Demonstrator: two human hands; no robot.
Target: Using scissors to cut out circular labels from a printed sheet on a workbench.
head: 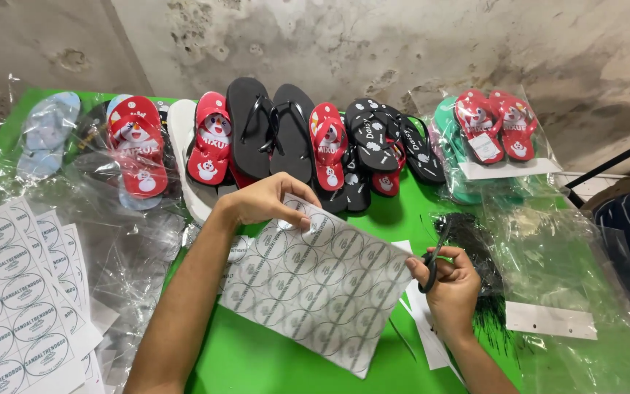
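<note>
Right now, cutting step: left hand [267, 201] pinches top edge of sticker sheet [315, 281] held over green table [257, 361]; right hand [448, 281], fingers closed through scissors [435, 255] handles, blades at sheet's right edge. Next probably calls for steady straight cut between round labels, sheet kept taut

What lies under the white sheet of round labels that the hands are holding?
Under the white sheet of round labels, green table covering and white paper strips show at its edges; whatever sits directly beneath is covered.
</note>
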